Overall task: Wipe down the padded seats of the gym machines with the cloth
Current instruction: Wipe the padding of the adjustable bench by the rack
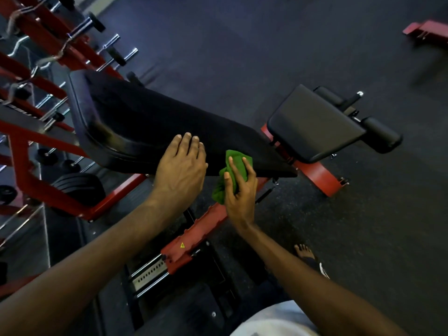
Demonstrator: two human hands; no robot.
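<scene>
Crumpled green cloth (pixel 219 187) pressed against the near edge of the long, tilted black padded bench (pixel 157 127)

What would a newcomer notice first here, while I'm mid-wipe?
The bright green cloth stands out at centre, gripped by the right hand against the near edge of the long black pad. The left hand rests flat on that pad just beside it. A smaller pad sits to the right, and a red rack of chrome bars fills the left side.
</scene>
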